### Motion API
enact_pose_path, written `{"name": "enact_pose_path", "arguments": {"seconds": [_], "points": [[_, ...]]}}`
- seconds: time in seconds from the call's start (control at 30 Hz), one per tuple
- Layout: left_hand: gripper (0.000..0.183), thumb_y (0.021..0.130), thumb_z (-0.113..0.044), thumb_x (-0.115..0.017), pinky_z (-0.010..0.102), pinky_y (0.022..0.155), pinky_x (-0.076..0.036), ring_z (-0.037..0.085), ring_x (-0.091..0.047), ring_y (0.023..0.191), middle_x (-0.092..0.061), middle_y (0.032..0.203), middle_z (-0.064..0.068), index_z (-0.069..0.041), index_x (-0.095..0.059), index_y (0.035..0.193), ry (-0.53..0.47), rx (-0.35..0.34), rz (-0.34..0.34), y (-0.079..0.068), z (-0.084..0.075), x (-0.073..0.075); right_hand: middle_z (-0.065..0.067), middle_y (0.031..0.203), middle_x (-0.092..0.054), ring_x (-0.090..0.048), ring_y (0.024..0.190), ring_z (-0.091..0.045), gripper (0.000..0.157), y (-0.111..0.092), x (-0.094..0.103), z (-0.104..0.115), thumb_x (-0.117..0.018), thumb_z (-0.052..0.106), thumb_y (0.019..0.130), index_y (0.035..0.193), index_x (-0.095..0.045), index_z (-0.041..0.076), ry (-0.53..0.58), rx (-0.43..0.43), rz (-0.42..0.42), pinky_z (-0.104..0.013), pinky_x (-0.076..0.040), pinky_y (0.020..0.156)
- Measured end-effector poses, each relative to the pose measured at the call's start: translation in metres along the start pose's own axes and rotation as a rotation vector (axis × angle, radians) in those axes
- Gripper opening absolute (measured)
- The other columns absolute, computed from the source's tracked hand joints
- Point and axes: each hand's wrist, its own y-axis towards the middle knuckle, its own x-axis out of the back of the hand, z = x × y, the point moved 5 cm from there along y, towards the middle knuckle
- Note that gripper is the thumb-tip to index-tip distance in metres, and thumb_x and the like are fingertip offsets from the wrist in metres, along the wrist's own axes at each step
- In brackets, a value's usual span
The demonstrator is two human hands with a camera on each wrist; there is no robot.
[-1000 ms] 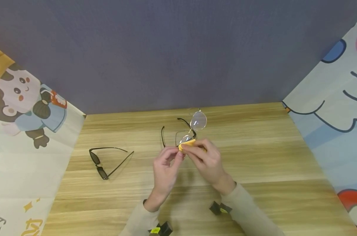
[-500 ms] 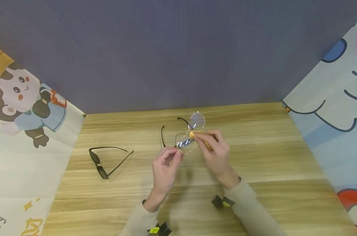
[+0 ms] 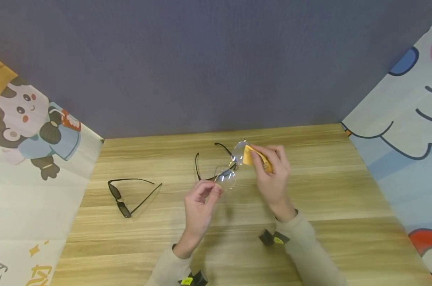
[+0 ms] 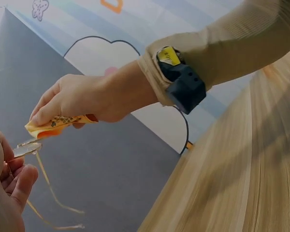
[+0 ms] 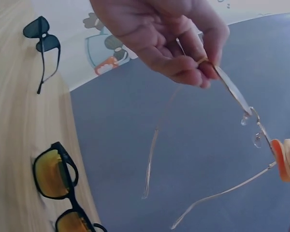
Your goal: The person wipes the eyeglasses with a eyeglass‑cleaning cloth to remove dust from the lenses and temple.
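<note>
centre: my left hand (image 3: 199, 202) at the eyeglasses' (image 3: 226, 182) lower end, my right hand (image 3: 273, 176) with cloth (image 3: 248, 156) at the upper | behind, on table (image 3: 344, 190): other glasses (image 5: 52, 176) | left, on table: sunglasses (image 3: 123, 208)

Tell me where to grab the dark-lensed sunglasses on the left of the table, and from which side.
Pinch the near temple of the dark-lensed sunglasses just behind its hinge, coming down from above on the person's side. Probably safest: they lie spread open, so this slim bar leads away from the lenses.
</note>
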Motion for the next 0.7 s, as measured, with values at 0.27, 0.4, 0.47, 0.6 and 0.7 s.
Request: {"name": "enact_pose_path", "arguments": {"seconds": [0.27, 0.4, 0.47, 0.6, 0.7], "points": [[0.004, 0.093, 0.014, -0.061, 0.024, 0.082, -0.064, 0.005, -0.068, 0.087, -0.062, 0.088, 0.03, 0.017, -0.064, 0.093, -0.042, -0.027, 0.064, -0.002, -0.002, -0.003, -0.022, 0.085, -0.06, -0.057, 0.08, -0.013, 0.013, 0.008, 0.0, 0.001, -0.077, -0.009, 0.084, 0.097, -0.075, -0.007, -0.018, -0.02, -0.014, -0.011, -0.052, 0.07], [0.005, 0.094, 0.013, -0.061, 0.025, 0.083, -0.064, 0.005, -0.067, 0.088, -0.062, 0.089, 0.03, 0.017, -0.063, 0.093, -0.042, -0.022, 0.075, -0.002, -0.003, -0.003, -0.02, 0.087, -0.061, -0.057, 0.077, -0.017, 0.013, 0.008, -0.003, 0.004, -0.078, -0.008, 0.083, 0.096, -0.077, -0.004, -0.014, -0.009, 0.036, -0.011, -0.05, 0.069], [0.004, 0.093, 0.013, -0.061, 0.025, 0.084, -0.064, 0.005, -0.067, 0.089, -0.062, 0.09, 0.031, 0.017, -0.063, 0.093, -0.045, -0.015, 0.069, -0.002, -0.004, -0.004, -0.019, 0.087, -0.061, -0.057, 0.075, -0.019, 0.012, 0.007, -0.005, 0.007, -0.078, -0.006, 0.085, 0.097, -0.077, -0.004, -0.009, 0.023, 0.07, -0.011, -0.049, 0.067], [0.004, 0.092, 0.016, -0.06, 0.024, 0.084, -0.064, 0.005, -0.067, 0.089, -0.062, 0.09, 0.031, 0.017, -0.063, 0.094, -0.051, -0.016, 0.039, -0.002, -0.004, -0.003, -0.018, 0.088, -0.062, -0.055, 0.069, -0.02, 0.012, 0.0, -0.01, 0.015, -0.076, 0.007, 0.092, 0.097, -0.077, -0.004, -0.024, 0.129, 0.134, -0.013, -0.045, 0.059], [0.004, 0.091, 0.017, -0.06, 0.024, 0.084, -0.063, 0.005, -0.067, 0.089, -0.064, 0.091, 0.024, 0.018, -0.064, 0.093, -0.054, -0.015, 0.011, -0.002, -0.003, -0.002, -0.017, 0.089, -0.063, -0.055, 0.068, -0.02, 0.019, -0.004, -0.011, 0.019, -0.073, 0.015, 0.097, 0.097, -0.077, -0.003, -0.028, 0.179, 0.158, -0.014, -0.045, 0.056]]}}
